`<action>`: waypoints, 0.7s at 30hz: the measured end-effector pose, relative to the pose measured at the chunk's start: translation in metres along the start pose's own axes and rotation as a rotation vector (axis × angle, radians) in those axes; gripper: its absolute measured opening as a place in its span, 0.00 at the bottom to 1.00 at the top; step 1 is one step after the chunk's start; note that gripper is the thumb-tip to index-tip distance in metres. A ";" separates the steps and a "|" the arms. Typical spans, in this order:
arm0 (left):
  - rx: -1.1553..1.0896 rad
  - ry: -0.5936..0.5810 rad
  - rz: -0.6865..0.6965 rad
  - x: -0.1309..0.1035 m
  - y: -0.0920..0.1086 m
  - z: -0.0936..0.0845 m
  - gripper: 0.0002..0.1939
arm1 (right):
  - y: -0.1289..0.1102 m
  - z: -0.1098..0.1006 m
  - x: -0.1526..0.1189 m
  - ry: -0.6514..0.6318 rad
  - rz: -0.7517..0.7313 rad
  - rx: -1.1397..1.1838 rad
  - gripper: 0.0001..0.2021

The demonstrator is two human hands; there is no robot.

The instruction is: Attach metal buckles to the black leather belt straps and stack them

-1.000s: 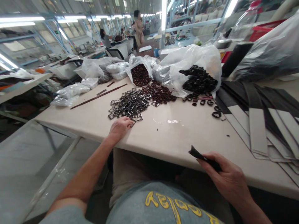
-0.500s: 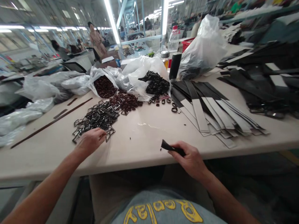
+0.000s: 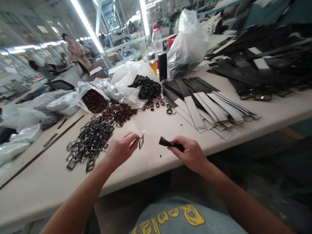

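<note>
Between the thumb and fingertips of my left hand is a metal buckle, held upright above the table. My right hand grips a black leather strap, whose flared end points left towards the buckle; the two stay a short gap apart. To the left of my left hand lies a heap of dark metal buckles. Small brown loops spill out behind it from a plastic bag. Beyond my right hand, black strips with pale backing lie fanned on the table.
A bag of black loops lies open at the back, near a black cylinder and a jar. A full plastic bag stands behind the strips. More black straps pile up at right. A long brown strip lies left.
My left hand has moved right from the buckle heap and now carries one buckle towards the strap. My right hand keeps its hold on the strap. The camera view has turned and tilted.
</note>
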State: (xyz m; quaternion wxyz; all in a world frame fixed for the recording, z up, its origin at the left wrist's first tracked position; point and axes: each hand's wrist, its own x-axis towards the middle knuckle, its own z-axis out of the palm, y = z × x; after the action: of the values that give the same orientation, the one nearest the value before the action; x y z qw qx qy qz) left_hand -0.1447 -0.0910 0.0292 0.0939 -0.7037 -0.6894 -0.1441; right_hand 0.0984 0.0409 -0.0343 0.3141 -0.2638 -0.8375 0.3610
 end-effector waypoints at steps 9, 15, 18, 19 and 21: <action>0.103 -0.214 0.097 0.120 0.037 0.056 0.11 | 0.040 -0.032 -0.005 0.248 0.114 -0.100 0.06; -0.215 -0.173 -0.012 0.167 0.036 0.097 0.09 | 0.054 -0.030 -0.012 0.254 0.153 -0.075 0.05; -0.274 -0.160 -0.072 0.184 0.025 0.112 0.04 | 0.055 -0.029 -0.012 0.256 0.131 -0.092 0.04; -0.290 -0.161 -0.081 0.188 0.023 0.116 0.04 | 0.055 -0.029 -0.012 0.257 0.130 -0.094 0.04; -0.329 -0.157 -0.106 0.192 0.021 0.123 0.04 | 0.055 -0.029 -0.012 0.257 0.135 -0.087 0.04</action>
State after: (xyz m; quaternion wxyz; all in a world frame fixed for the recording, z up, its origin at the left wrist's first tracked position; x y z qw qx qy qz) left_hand -0.1134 0.1303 -0.0215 -0.0840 -0.6814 -0.6978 -0.2044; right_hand 0.1386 0.0788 -0.0652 0.3821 -0.3771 -0.7855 0.3077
